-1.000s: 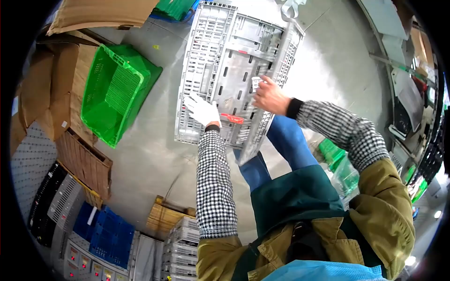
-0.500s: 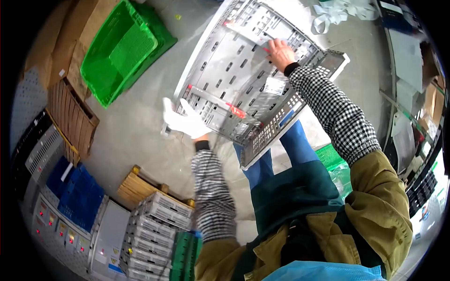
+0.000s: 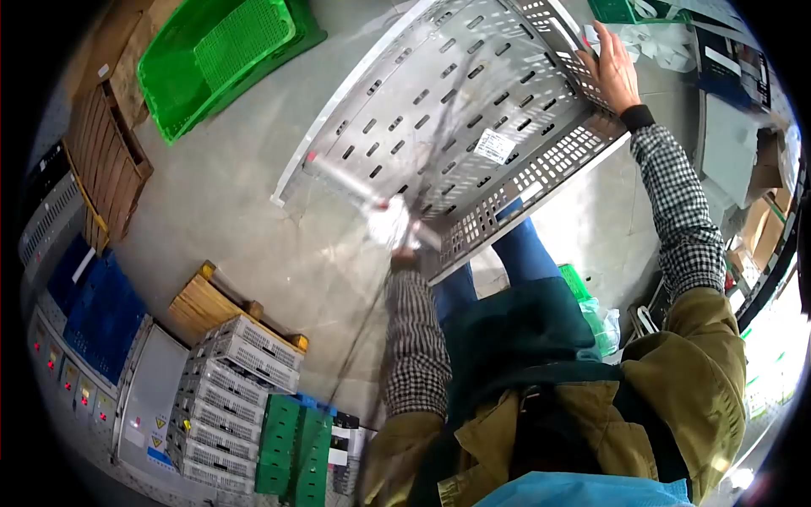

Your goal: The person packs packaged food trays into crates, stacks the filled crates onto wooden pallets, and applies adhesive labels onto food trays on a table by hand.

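Note:
A grey perforated plastic crate (image 3: 460,101) is tilted in front of me, with a white label (image 3: 495,146) inside. Blurred by motion, my left hand (image 3: 391,225) in a white glove is closed around a pale, narrow strip with red ends (image 3: 346,179) at the crate's near left corner. My bare right hand (image 3: 615,74) touches the crate's right wall near the rim, fingers stretched and apart. A small red spot shows beside its fingers, too small to name. The crate's far end lies outside the view.
A green basket (image 3: 224,59) lies at upper left beside a wooden crate (image 3: 106,165). Stacked grey crates (image 3: 221,414), a wooden pallet (image 3: 224,300) and green crates (image 3: 291,444) stand at lower left. White strips (image 3: 663,46) lie at upper right. A blurred dark cord (image 3: 372,300) crosses the view.
My left hand has moved right and down, taking hold of the strip. My right hand has moved from inside the crate to its right wall. Neither strip lies across the crate floor as before.

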A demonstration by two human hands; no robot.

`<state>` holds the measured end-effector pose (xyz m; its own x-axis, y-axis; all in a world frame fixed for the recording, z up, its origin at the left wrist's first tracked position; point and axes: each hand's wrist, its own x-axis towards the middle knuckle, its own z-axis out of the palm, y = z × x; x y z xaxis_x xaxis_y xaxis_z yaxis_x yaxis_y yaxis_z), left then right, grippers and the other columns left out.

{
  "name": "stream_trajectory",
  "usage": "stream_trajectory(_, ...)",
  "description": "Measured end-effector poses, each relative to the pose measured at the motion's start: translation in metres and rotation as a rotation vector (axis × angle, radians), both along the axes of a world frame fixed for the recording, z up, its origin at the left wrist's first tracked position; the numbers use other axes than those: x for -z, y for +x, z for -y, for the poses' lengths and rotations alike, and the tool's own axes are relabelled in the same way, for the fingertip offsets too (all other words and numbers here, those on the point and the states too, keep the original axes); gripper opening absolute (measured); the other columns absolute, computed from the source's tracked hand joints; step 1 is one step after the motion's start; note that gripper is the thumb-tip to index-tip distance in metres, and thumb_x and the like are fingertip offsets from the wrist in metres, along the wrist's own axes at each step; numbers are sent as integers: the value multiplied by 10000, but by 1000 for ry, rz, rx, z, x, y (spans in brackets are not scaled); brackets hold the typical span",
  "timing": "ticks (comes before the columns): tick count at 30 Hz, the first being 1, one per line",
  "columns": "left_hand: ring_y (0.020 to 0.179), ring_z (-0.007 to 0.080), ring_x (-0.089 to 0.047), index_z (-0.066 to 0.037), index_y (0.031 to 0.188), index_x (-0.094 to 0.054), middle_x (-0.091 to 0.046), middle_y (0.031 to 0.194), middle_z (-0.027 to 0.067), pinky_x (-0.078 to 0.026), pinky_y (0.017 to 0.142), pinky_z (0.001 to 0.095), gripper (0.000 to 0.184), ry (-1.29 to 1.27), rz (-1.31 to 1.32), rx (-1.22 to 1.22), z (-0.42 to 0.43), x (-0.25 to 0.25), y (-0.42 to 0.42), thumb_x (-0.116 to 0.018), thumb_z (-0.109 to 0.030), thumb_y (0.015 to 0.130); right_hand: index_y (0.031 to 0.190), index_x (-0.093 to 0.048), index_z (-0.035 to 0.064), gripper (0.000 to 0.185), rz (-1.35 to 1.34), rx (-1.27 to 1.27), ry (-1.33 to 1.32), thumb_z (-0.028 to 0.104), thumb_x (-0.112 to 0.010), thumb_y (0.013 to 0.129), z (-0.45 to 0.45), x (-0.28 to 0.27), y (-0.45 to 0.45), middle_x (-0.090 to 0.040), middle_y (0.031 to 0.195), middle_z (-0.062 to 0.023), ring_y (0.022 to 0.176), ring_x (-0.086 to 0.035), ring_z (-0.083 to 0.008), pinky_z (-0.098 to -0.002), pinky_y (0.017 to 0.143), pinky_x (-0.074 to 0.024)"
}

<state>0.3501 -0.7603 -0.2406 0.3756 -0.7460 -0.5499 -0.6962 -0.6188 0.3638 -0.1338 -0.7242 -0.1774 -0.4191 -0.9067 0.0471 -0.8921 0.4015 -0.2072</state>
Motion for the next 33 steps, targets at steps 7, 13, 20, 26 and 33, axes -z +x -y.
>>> stream_trajectory(7,1261,346,-337,-22,1274,-401,-394,1342,175,-263,1031,497,557,-342,590,1237,20,-102,3,-553,-224,778,1287,-444,113,489,-152,-734,192,169,-546,812,17,-9,38,-437,1324,-30,1287,-347,-196,-414,1112,-197)
stream_trajectory(13,1352,334,-180,-54,1408,-234,-228,1455,170,-105,1091,504,681,-51,592,1355,0,-62,58,-488,-329,838,1295,-430,102,462,-410,-550,415,163,-466,839,8,-8,20,-345,1406,-18,1341,-229,-142,-379,1137,-103)
stream_trajectory(20,1379,330,-98,-87,1440,-135,-151,1482,168,-61,1081,562,867,52,-4,1323,-114,-121,-50,-544,-499,796,896,-631,163,188,126,-771,106,124,-561,726,-26,85,183,-545,942,-13,975,-510,-189,-340,883,-405)
stream_trajectory(26,1333,320,-224,-175,1413,-202,-273,1427,118,-143,1036,615,644,-143,117,1195,-164,-84,-49,-508,-214,848,742,-607,140,63,-118,-950,193,154,-552,715,-14,114,198,-584,777,-22,856,-546,-190,-338,849,-406)
stream_trajectory(33,1330,307,-229,-156,1392,-271,-293,1407,146,-191,1022,575,642,-66,7,1047,-151,-96,-54,-538,-167,807,999,-606,65,182,721,-216,133,166,-579,851,-48,-46,145,-642,834,-132,785,-612,-282,-352,721,-486)
